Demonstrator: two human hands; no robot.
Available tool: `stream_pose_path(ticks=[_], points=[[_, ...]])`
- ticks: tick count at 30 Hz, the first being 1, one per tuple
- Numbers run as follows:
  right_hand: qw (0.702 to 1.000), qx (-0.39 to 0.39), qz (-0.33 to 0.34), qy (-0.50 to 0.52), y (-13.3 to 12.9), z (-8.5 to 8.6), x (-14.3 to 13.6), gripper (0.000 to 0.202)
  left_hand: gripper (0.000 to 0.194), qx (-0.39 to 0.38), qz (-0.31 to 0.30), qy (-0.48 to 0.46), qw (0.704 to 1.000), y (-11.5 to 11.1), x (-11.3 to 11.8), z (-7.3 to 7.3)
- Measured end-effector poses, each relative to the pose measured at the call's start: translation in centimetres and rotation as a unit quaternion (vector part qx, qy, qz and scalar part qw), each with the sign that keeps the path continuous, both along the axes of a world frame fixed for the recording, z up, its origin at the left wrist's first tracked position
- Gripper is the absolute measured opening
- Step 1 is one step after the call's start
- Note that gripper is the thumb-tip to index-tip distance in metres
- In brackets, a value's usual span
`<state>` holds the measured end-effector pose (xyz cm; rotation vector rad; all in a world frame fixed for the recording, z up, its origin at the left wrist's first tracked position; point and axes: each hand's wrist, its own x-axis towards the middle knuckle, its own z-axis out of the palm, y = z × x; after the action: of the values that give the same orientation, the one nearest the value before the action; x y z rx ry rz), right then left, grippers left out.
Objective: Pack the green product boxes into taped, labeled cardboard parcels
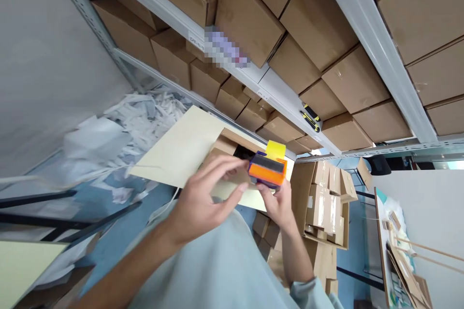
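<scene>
My right hand (277,203) holds a small orange and dark block-like object (267,172) from below, with a yellow piece (276,149) standing up from its far side. My left hand (212,193) is just left of the object, thumb and fingers spread apart, the fingertips near its left edge; nothing shows between them. Beneath both hands is a pale yellow board (181,142) with an open cardboard box (223,145) on it, partly hidden by my left hand.
Shelves packed with cardboard boxes (250,14) rise ahead, and two yellow-black cutters (311,119) lie on a shelf ledge. White paper scraps (145,116) are heaped at left. A large carton of small boxes (322,203) stands at right, beyond it a cluttered table (380,246).
</scene>
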<state>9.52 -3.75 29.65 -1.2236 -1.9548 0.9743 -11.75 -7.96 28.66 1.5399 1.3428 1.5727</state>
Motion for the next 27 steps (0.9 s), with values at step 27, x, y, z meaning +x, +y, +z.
stream_pose_path(ticks=[27], points=[[0.855, 0.377, 0.236, -0.267, 2.3, 6.5, 1.6, 0.025, 0.029, 0.142, -0.055, 0.174, 0.973, -2.3, -5.8, 4.7]])
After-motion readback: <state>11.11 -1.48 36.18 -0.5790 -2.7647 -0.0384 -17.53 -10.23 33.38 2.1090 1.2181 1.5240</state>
